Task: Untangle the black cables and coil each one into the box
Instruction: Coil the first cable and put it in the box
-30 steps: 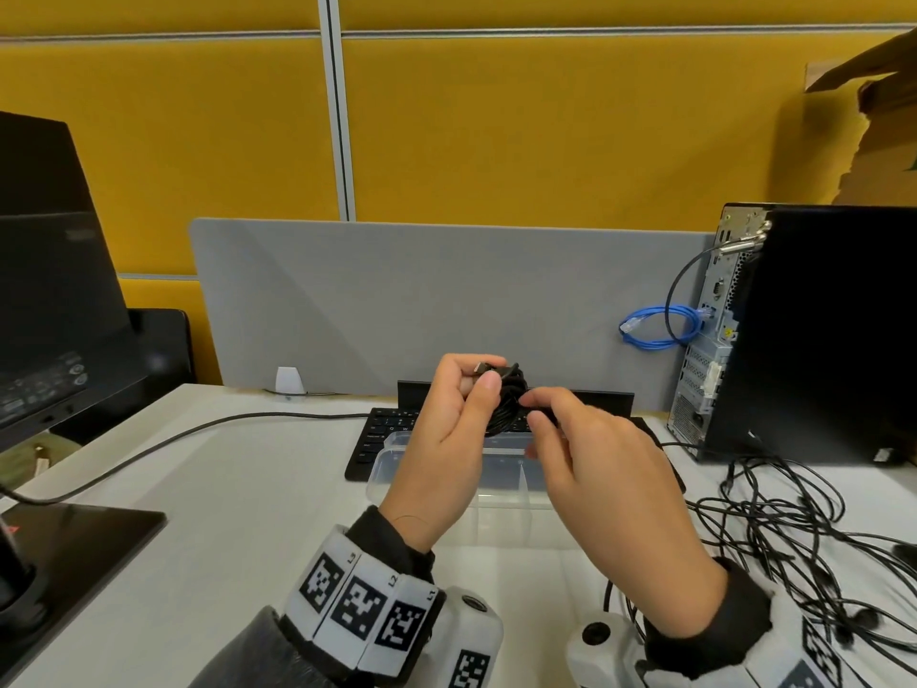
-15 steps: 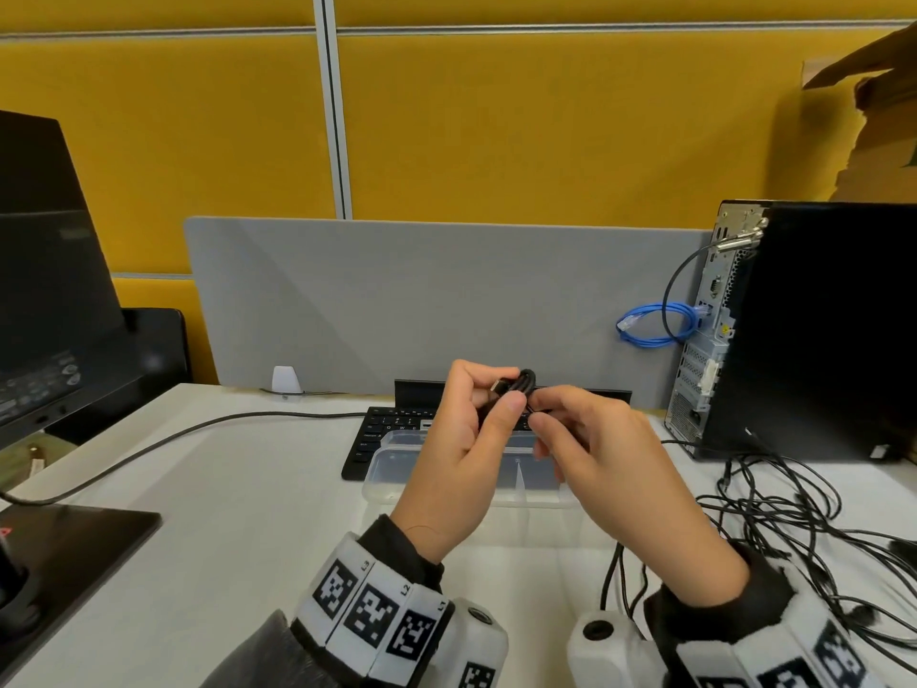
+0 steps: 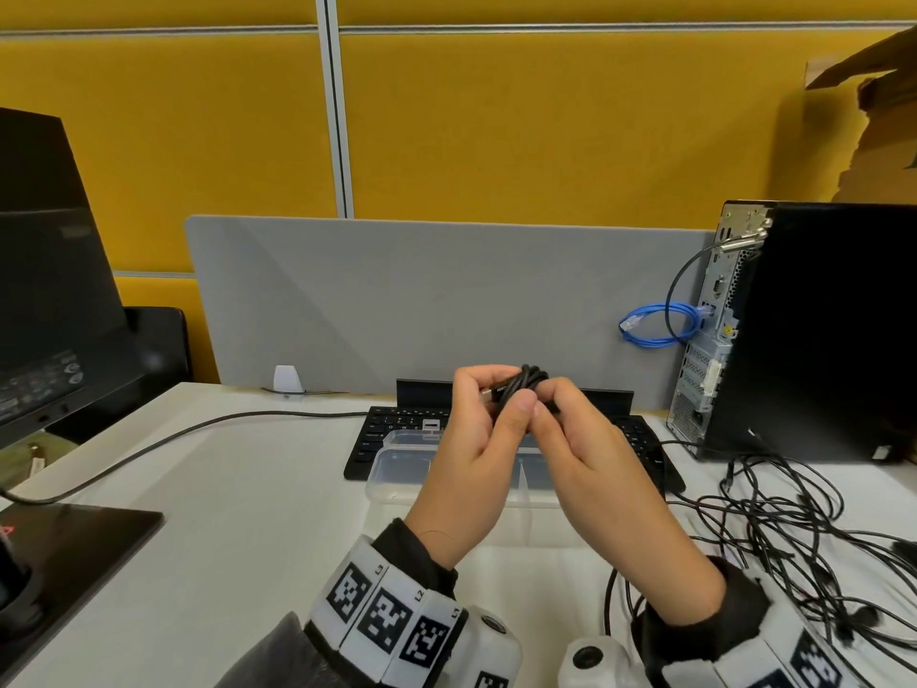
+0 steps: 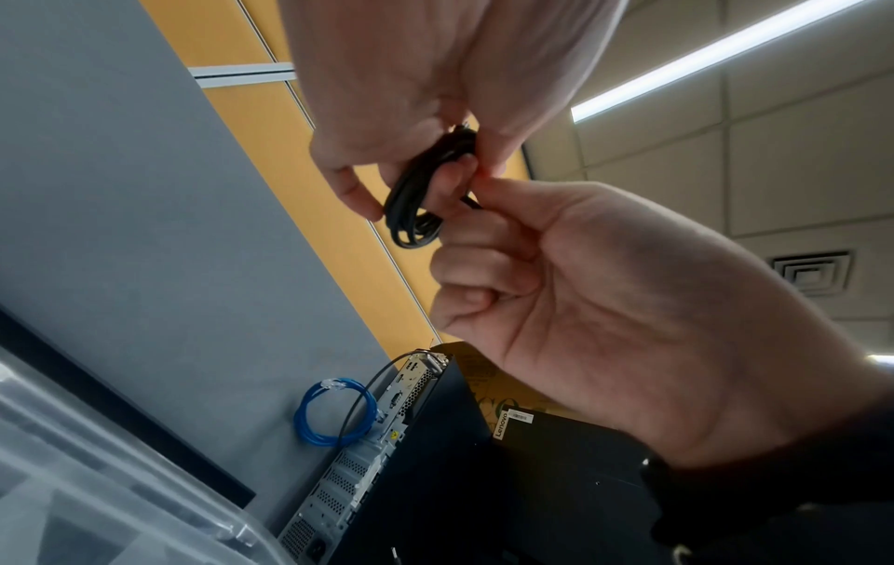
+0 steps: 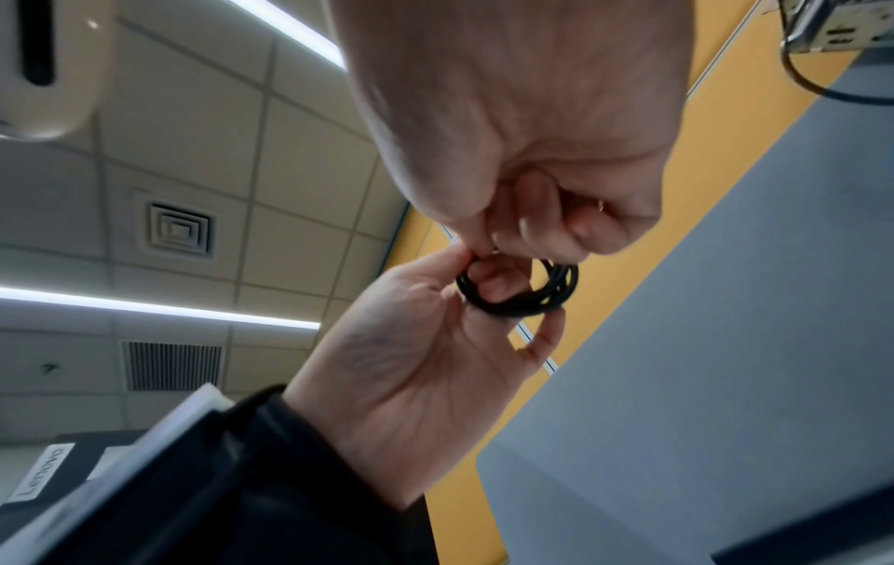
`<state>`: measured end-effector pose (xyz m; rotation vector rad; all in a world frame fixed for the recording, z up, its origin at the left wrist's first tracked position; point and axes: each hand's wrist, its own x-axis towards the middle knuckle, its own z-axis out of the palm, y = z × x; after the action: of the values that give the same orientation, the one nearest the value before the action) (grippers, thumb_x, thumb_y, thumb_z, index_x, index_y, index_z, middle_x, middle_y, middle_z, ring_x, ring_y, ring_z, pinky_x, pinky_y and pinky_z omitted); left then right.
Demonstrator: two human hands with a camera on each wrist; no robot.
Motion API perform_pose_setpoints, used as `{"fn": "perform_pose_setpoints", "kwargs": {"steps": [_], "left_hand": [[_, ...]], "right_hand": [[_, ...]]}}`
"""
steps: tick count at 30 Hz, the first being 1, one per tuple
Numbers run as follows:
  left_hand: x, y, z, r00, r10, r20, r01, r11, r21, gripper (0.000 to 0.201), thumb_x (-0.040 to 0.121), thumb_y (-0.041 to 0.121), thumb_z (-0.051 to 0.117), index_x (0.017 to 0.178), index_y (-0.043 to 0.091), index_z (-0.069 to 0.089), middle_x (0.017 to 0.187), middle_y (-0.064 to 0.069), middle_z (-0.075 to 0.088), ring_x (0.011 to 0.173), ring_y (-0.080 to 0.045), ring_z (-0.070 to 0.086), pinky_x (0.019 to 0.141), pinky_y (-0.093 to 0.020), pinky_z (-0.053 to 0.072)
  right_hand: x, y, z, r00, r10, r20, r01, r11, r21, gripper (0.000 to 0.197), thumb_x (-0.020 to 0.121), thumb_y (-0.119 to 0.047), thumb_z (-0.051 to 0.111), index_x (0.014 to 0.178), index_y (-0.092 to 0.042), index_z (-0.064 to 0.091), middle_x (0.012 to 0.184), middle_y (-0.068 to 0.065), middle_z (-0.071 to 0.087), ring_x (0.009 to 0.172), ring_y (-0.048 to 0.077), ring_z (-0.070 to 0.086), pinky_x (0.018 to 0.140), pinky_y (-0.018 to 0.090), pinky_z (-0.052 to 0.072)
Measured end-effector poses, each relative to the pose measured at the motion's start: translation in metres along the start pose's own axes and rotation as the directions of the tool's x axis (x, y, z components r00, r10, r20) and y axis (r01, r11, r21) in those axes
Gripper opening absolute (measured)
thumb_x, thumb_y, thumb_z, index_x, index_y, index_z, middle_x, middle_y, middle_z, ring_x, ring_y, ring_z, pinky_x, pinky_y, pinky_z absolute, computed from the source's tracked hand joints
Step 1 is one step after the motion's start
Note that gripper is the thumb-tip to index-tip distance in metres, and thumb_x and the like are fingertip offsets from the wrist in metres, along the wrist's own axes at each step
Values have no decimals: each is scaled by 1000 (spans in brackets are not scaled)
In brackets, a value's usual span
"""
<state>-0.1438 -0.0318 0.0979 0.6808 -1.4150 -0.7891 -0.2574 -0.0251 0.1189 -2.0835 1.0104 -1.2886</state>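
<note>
A small black cable coil is held up above the clear plastic box, which stands on the desk in front of the keyboard. My left hand grips the coil, with fingers through its loop and the thumb on its near side. My right hand pinches a strand of the same coil from the right. In the left wrist view the coil hangs between the left hand and the right hand. The right wrist view shows the coil round the left fingers. A tangle of black cables lies at the right.
A black keyboard lies behind the box. A black PC tower with a blue cable loop stands at the right. A monitor and its base are at the left, with a cable across the desk.
Both hands have drawn closer together round the coil and risen slightly. The right hand's fingers have moved in against the left thumb.
</note>
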Motion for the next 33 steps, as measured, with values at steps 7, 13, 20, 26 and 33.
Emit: {"fn": "perform_pose_setpoints", "kwargs": {"steps": [7, 13, 20, 26, 33], "left_hand": [[3, 5, -6, 995, 37, -95, -29, 996, 83, 13, 92, 30, 45, 98, 19, 49, 91, -4, 65, 86, -10, 65, 80, -24, 52], [4, 1, -9, 999, -17, -40, 27, 967, 254, 11, 95, 32, 45, 90, 24, 51, 64, 14, 48, 61, -6, 43, 66, -27, 43], [7, 18, -14, 970, -205, 132, 234, 937, -260, 22, 91, 30, 47, 87, 9, 44, 54, 14, 34, 48, -2, 32, 68, -18, 47], [7, 14, -7, 985, -171, -17, 155, 928, -340, 22, 91, 29, 49, 83, 8, 45, 54, 8, 34, 50, -5, 33, 65, -23, 47], [5, 6, -2, 987, -35, -158, 36, 999, 7, 18, 96, 23, 41, 86, 10, 49, 70, 3, 53, 60, 0, 51, 58, -14, 44]], "right_hand": [[7, 8, -22, 983, -68, 168, 93, 985, -144, 24, 97, -37, 38, 98, -32, 61, 82, -10, 66, 79, 5, 60, 74, 22, 48], [4, 3, -54, 935, -336, 111, 288, 540, -791, 34, 89, -46, 36, 77, -32, 64, 79, -11, 54, 78, 15, 46, 64, 34, 35], [15, 24, -46, 892, -443, -93, 358, 817, -452, 25, 89, -35, 49, 92, -25, 72, 87, -4, 48, 79, 3, 41, 72, 11, 35], [11, 20, -9, 988, -31, -151, 66, 970, 233, 24, 95, -10, 49, 98, -18, 71, 86, 2, 72, 79, 10, 69, 70, 20, 54], [5, 6, 3, 988, 69, -136, -10, 919, 395, 17, 85, -10, 63, 100, -13, 67, 80, 3, 73, 72, 8, 69, 69, 17, 53]]}}
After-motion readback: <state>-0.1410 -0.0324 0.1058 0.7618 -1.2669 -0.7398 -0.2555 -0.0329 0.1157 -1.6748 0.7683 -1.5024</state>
